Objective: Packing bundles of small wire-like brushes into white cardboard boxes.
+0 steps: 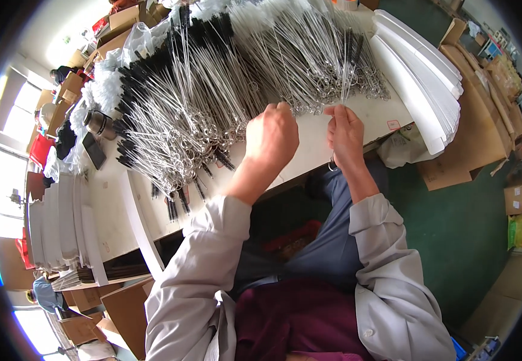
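Note:
Long wire-handled cleaning brushes with looped ends cover the table (393,108). The left and middle heap (195,84) has black bristles; the heap to its right (291,54) has white bristles at its far end. My right hand (347,137) is closed on thin wire brushes (346,84); their stems rise from the fingertips to dark bristles, and a loop shows below the palm. Beside it, my left hand (272,135) is a closed fist over the near table edge, close to the loop ends. What its fingers hold, if anything, is hidden.
White card strips (417,78) lie stacked at the right table end, with more strips (62,222) at the left. A metal flask (98,124) and a dark phone (94,150) stand by the left heap. Cardboard boxes (477,102) stand on the right.

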A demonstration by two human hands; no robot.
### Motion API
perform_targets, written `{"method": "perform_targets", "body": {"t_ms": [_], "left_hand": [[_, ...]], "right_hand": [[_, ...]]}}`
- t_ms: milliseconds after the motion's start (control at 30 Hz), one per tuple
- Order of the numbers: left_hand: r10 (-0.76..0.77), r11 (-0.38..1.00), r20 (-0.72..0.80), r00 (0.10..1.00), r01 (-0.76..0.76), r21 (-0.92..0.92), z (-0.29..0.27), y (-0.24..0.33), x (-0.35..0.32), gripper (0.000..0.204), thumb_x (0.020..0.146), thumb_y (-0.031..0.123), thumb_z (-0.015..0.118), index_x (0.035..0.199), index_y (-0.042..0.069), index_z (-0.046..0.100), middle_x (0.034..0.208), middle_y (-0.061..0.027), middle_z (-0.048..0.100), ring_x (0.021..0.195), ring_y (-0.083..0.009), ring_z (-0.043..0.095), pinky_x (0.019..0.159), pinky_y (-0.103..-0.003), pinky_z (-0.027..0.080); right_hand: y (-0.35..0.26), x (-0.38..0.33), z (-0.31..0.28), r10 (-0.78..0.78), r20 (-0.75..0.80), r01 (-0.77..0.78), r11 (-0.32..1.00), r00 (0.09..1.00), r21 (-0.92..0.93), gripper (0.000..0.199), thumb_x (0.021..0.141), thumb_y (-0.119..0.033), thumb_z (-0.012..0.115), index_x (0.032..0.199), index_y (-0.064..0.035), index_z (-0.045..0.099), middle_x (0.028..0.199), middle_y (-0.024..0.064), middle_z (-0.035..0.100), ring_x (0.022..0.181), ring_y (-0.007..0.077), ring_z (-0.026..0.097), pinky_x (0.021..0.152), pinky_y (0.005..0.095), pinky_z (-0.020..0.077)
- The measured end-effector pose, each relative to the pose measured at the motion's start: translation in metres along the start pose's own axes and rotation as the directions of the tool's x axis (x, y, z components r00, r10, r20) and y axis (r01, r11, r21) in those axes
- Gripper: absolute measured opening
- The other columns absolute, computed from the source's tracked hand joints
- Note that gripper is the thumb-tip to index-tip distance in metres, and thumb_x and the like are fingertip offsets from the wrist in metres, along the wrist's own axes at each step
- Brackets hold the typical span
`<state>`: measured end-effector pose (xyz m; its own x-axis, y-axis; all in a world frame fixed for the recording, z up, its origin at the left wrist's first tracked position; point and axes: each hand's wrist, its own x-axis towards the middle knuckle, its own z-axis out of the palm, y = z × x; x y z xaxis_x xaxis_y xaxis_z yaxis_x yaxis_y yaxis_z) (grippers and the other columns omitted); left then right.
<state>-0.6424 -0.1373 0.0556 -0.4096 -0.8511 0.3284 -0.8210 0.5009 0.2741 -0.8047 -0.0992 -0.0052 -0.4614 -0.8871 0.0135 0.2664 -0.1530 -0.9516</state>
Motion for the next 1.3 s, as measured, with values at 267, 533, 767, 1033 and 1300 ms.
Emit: {"method": "perform_targets", "body": {"t_ms": [267,533,767,1033,1300], "left_hand": [[-0.058,0.984,0.101,0.993,0.04,0.171,0.035,-0.01,0.031,0.017,0.091,0.021,0.063,0.092,0.003,0.062,0.092,-0.018,0.07,0.085,-0.0364,0.072,0.078,-0.048,0.058],[0.006,1.0,-0.018,1.0,-0.006,0.001,0.027,-0.015,0.027,0.018,0.092,0.023,0.066,0.093,0.005,0.063,0.09,-0.0153,0.069,0.082,-0.0377,0.07,0.074,-0.049,0.057],[0.012,1.0,-0.056,0.998,-0.011,0.025,0.033,-0.018,0.026,0.018,0.091,0.023,0.067,0.094,0.005,0.064,0.088,-0.0145,0.069,0.079,-0.0365,0.07,0.071,-0.047,0.057],[0.077,0.955,-0.327,0.942,-0.164,-0.247,0.011,-0.013,0.033,0.006,0.086,0.01,0.07,0.087,0.004,0.069,0.078,-0.01,0.068,0.067,-0.024,0.07,0.064,-0.035,0.058],[-0.212,0.761,-0.266,0.941,-0.012,-0.649,-0.059,-0.014,0.065,0.019,0.088,0.013,0.069,0.085,-0.005,0.069,0.093,-0.0173,0.073,0.084,-0.0217,0.073,0.08,-0.036,0.057]], "right_hand": [[-0.001,-0.001,0.001,0.019,0.032,-0.019,1.0,0.999,-0.007,0.038,0.113,-0.034,0.048,0.1,-0.0016,0.063,0.062,-0.0084,0.035,0.048,0.002,0.028,0.043,0.0238,0.0227],[0.0,0.0,-0.004,-0.018,0.039,0.019,0.999,0.999,-0.031,0.037,0.112,-0.027,0.049,0.09,-0.0008,0.065,0.058,-0.0063,0.042,0.051,0.0025,0.036,0.047,0.0247,0.0299],[0.004,-0.001,-0.002,-0.042,0.038,0.043,0.999,0.998,-0.025,0.036,0.112,-0.025,0.05,0.089,-0.0012,0.065,0.058,-0.0064,0.042,0.052,0.003,0.036,0.048,0.0254,0.0303],[0.004,-0.001,-0.002,-0.05,0.016,0.051,0.997,0.999,-0.056,0.036,0.111,-0.024,0.05,0.088,-0.0012,0.065,0.061,-0.0048,0.044,0.054,0.004,0.037,0.05,0.025,0.0319],[-0.006,-0.006,0.0,0.049,0.052,-0.051,0.998,0.997,0.034,0.035,0.11,-0.027,0.05,0.09,-0.0024,0.064,0.064,-0.0029,0.048,0.053,0.0045,0.042,0.048,0.0239,0.0352]]}}
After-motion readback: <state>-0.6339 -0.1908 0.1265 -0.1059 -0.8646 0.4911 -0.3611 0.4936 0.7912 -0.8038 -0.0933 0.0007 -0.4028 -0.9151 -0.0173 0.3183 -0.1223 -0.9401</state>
